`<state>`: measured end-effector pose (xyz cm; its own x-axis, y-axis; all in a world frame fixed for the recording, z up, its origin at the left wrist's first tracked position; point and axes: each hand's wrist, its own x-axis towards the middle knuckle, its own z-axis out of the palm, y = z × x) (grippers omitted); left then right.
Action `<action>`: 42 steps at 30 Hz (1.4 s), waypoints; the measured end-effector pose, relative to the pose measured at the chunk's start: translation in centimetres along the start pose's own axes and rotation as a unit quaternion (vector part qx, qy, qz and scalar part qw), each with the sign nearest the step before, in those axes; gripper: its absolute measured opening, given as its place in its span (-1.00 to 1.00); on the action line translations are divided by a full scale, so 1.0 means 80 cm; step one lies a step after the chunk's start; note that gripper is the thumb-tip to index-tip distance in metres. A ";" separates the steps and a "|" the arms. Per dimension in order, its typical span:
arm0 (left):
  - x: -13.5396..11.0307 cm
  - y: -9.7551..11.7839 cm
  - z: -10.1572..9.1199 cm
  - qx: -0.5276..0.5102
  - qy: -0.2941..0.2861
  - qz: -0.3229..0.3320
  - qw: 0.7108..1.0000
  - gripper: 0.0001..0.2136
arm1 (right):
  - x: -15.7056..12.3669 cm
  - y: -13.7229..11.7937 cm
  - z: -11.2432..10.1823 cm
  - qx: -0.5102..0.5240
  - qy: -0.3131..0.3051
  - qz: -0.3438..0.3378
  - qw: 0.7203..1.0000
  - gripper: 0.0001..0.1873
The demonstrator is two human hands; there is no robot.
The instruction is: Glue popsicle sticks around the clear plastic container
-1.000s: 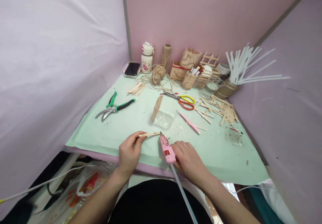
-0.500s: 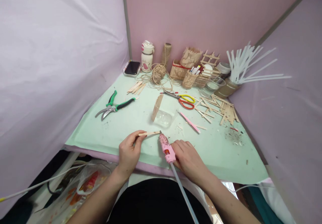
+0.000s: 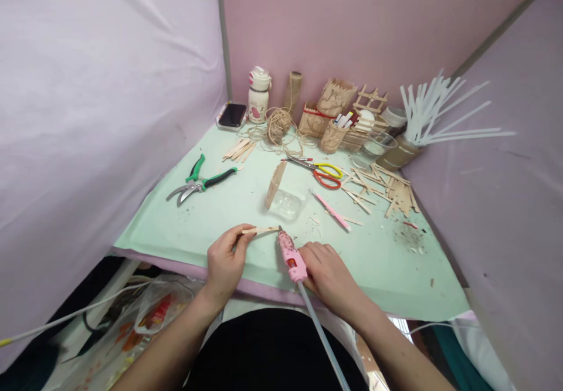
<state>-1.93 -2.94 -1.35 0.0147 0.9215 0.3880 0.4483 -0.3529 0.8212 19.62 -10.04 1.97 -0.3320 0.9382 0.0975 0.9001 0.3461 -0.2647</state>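
Observation:
Between the thumb and fingers of my left hand (image 3: pixel 227 257) is a wooden craft stick (image 3: pixel 264 230), held roughly level above the table's near part. My right hand (image 3: pixel 328 271) grips a pink hot glue gun (image 3: pixel 292 257), its nozzle at the stick's right end. A long translucent glue stick (image 3: pixel 320 326) runs out of the gun's back towards my body. Just beyond my hands stands a clear plastic container (image 3: pixel 287 205) with a panel of craft sticks (image 3: pixel 276 184) upright on its left side. The gun's handle is hidden by my fingers.
Green-handled pruning shears (image 3: pixel 197 183) lie left, scissors (image 3: pixel 321 171) and a pink pen-like tool (image 3: pixel 332 210) right of the container. Loose sticks (image 3: pixel 398 194) spread at right. Twine (image 3: pixel 278 126), a bottle (image 3: pixel 258 95), a phone (image 3: pixel 232 115) and a holder of glue sticks (image 3: pixel 401 152) line the back.
The view has shifted very slightly. Both hands keep nearly the same pose, with the glue gun's nozzle still at the craft stick's end.

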 end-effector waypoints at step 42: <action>-0.002 -0.003 0.002 -0.026 0.015 -0.009 1.000 -0.86 | -0.001 -0.007 0.005 0.047 0.009 -0.026 0.999 -0.77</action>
<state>-1.89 -2.98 -1.69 -0.0209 0.9229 0.3844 0.4018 -0.3443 0.8485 19.04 -10.29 1.68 -0.3721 0.9191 0.1296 0.8508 0.3936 -0.3481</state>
